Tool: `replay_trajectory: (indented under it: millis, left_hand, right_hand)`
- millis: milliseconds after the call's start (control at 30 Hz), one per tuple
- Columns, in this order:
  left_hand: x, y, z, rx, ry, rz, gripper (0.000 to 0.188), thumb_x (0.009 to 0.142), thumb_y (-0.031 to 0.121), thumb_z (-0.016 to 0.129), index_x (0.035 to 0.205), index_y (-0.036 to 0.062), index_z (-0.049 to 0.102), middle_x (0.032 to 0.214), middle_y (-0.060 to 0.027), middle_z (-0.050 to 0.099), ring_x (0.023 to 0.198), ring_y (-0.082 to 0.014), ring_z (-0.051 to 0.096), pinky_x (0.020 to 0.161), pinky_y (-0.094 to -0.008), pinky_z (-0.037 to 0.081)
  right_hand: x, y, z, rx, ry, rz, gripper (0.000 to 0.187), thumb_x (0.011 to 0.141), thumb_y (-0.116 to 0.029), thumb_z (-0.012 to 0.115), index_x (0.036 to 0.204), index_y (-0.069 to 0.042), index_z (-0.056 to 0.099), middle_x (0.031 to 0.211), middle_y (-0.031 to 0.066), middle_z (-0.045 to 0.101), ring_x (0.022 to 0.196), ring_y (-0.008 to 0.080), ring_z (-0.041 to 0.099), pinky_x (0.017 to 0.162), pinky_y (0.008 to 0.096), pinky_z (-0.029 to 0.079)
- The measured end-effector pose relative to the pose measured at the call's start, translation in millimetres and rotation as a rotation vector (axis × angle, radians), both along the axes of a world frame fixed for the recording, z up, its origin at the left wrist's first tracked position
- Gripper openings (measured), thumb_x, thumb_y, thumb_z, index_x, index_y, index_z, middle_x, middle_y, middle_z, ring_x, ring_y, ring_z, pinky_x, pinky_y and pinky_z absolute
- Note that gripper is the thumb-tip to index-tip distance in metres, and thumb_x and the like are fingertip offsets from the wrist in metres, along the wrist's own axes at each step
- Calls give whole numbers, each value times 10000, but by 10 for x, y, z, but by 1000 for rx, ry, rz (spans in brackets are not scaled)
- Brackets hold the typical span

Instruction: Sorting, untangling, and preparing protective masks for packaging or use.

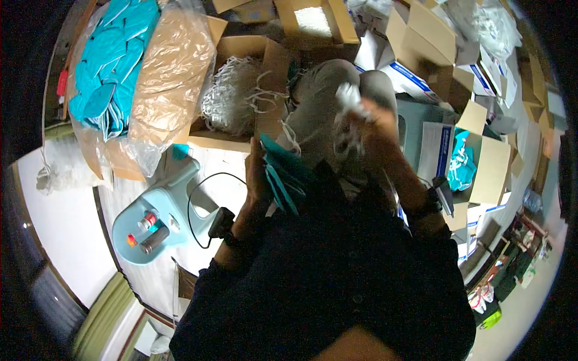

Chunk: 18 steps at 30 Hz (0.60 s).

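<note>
Teal flat fabric pieces, a thin stack, are being gripped by the left hand; exact count of pieces cannot be told. Left forearm is being raised steeply from the lower edge, wrist bent in toward the lap, fingers wrapped round the stack's near edge. A dark wristband is being worn on that arm.

Right hand is being held higher, above the knees, fingers clenched on a tangle of white elastic cords; one bunch, strand count unreadable. Right forearm is being angled up and inward, a black wrist strap being worn near the wrist.

Both hands are being held over the grey trousered lap, well apart from each other, the teal stack low and left, the white cords upper right.

Counted around:
- One open cardboard box being filled by a heap of white loops, just beyond the left hand.
- One large clear plastic bag of teal pieces, upper left, beside one bagged brown cardboard stack.
- One pale blue plastic stool being used as a stand, three small cylinders visible on it.
- One black cable being looped beside the stool.
- Several white and blue flat cartons at right, one teal bundle among them.
</note>
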<state>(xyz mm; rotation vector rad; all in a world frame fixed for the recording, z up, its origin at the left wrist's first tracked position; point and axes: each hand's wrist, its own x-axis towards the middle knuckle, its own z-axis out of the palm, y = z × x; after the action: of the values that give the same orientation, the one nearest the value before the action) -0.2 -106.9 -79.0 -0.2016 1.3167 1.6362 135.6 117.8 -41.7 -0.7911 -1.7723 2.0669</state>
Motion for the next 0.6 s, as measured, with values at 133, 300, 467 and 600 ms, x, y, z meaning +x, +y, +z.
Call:
replay_trajectory:
  millis: [133, 300, 467, 600]
  left_hand:
    - [120, -218, -156, 64, 49, 22, 834, 854, 731, 302, 1120, -16, 564, 936, -101, 623, 828, -177, 599, 717, -305, 497]
    - [13, -255, 62, 189, 242, -243, 889, 766, 692, 533, 1319, 9, 404, 1086, -98, 580, 989, -197, 560, 889, -354, 450]
    - [-240, -475, 153, 202, 85, -534, 870, 722, 41, 767, 1427, 20, 258, 1313, -125, 485, 1175, -218, 491, 984, -350, 420]
    - [-304, -558, 92, 204, 7, -537, 883, 662, -79, 767, 1409, 47, 312, 1280, -81, 516, 1165, -201, 496, 979, -356, 437]
  right_hand:
    - [-989, -34, 724, 110, 207, -358, 171, 938, -162, 564, 1051, -43, 611, 822, -27, 619, 741, 40, 514, 681, 208, 428]
    - [-1862, -359, -33, 117, 447, -65, 500, 899, -398, 577, 1236, -53, 446, 1071, 127, 572, 940, 181, 568, 752, 321, 506]
    - [-1693, -140, -721, 488, -46, 469, 612, 830, -331, 663, 1338, -81, 430, 1326, 172, 488, 1212, 286, 479, 995, 441, 391]
    - [-1220, -81, -502, 627, 79, 875, 443, 811, -224, 673, 1212, -78, 551, 1239, 127, 559, 1154, 296, 519, 969, 427, 406]
